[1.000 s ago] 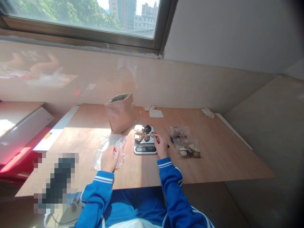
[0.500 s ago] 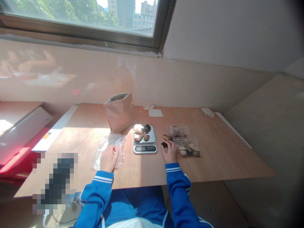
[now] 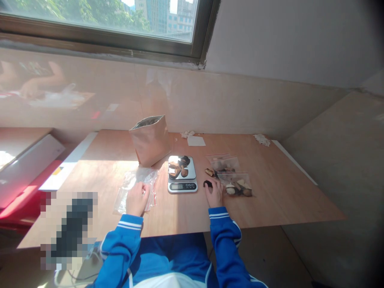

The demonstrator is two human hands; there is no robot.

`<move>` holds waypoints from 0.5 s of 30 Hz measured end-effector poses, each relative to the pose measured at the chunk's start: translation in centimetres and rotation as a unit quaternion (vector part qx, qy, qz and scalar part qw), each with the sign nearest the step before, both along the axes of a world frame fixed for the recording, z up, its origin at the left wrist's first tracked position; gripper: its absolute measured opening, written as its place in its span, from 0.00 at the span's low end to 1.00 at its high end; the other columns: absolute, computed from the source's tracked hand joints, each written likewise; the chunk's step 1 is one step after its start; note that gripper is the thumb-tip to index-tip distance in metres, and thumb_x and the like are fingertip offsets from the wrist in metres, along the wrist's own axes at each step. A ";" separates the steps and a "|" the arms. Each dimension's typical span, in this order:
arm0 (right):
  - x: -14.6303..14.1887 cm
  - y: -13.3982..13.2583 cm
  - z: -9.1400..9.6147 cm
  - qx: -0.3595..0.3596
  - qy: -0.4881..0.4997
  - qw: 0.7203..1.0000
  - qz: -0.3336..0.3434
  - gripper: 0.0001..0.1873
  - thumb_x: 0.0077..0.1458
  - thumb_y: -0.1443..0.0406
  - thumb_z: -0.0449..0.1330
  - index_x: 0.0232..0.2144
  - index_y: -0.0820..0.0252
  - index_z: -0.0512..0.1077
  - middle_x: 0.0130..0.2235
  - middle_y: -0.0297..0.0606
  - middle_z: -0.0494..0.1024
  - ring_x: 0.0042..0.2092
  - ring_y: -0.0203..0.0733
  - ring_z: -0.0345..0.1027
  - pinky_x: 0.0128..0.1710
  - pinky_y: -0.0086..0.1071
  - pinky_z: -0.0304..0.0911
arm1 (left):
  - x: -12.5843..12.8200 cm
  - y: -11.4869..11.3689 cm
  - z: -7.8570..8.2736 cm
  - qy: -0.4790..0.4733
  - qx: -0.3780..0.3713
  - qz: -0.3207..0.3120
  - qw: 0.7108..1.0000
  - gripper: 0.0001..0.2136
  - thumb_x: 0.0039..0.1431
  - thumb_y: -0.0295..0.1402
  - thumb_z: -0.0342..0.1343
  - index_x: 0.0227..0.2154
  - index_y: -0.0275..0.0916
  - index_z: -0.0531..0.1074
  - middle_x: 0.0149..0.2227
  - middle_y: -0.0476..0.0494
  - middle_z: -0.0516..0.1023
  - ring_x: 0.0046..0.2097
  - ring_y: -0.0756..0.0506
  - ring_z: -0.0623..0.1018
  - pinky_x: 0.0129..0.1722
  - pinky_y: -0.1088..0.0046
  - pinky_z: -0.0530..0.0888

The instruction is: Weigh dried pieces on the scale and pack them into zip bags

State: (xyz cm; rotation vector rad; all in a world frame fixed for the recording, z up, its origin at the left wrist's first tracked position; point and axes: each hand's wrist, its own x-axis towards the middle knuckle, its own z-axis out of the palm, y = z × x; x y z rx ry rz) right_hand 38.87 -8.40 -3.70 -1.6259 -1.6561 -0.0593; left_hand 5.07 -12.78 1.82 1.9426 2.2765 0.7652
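My left hand (image 3: 138, 198) rests with curled fingers on a clear plastic bag (image 3: 121, 200); whether anything is inside the fingers is hidden. My right hand (image 3: 215, 195) is closed around a dark dried piece (image 3: 207, 183), perhaps mushroom, close to the tabletop. Between my hands stands a small white kitchen scale (image 3: 183, 191). Several brown and black dried pieces (image 3: 184, 172) lie on its shiny plate; the display digits are too small to read. Just beyond my right hand is a brown piece (image 3: 209, 172), beside two zip bags with dried pieces: a near bag (image 3: 243, 180) and a far bag (image 3: 223, 161).
A brown paper pouch (image 3: 151, 142) stands open behind the scale. Farther back lie a white paper (image 3: 196, 141) and crumpled tissues (image 3: 187, 133), with another tissue (image 3: 262, 140) at the right. The wooden table (image 3: 288, 192) meets a wall. A blurred dark object (image 3: 73, 228) is at the left edge.
The whole view has shifted very slightly. My right hand stays beside the zip bags with the dark piece, and my left hand stays on the clear bag.
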 end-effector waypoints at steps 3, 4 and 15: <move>0.0 0.0 0.1 0.001 0.004 1.000 0.000 0.14 0.60 0.60 0.53 0.41 0.58 0.75 0.42 0.46 0.74 0.44 0.50 0.65 0.46 0.45 0.62 | 0.0 0.0 0.0 0.000 0.001 0.001 1.000 0.11 0.63 0.35 0.44 0.24 0.41 0.60 0.25 0.50 0.65 0.29 0.47 0.68 0.31 0.72 0.59; 0.0 0.0 0.1 0.002 0.004 1.000 0.000 0.14 0.60 0.60 0.53 0.40 0.59 0.75 0.42 0.46 0.74 0.44 0.50 0.65 0.46 0.45 0.62 | 0.0 0.0 0.0 -0.001 0.002 0.001 1.000 0.11 0.63 0.35 0.44 0.24 0.41 0.60 0.25 0.50 0.65 0.29 0.47 0.68 0.31 0.72 0.59; -0.1 -0.1 0.6 0.006 0.020 1.000 -0.004 0.13 0.59 0.59 0.54 0.38 0.59 0.76 0.40 0.46 0.75 0.42 0.49 0.67 0.45 0.46 0.63 | 0.0 0.0 0.1 -0.002 -0.007 0.000 1.000 0.11 0.63 0.35 0.44 0.24 0.41 0.60 0.25 0.50 0.65 0.29 0.47 0.68 0.31 0.72 0.59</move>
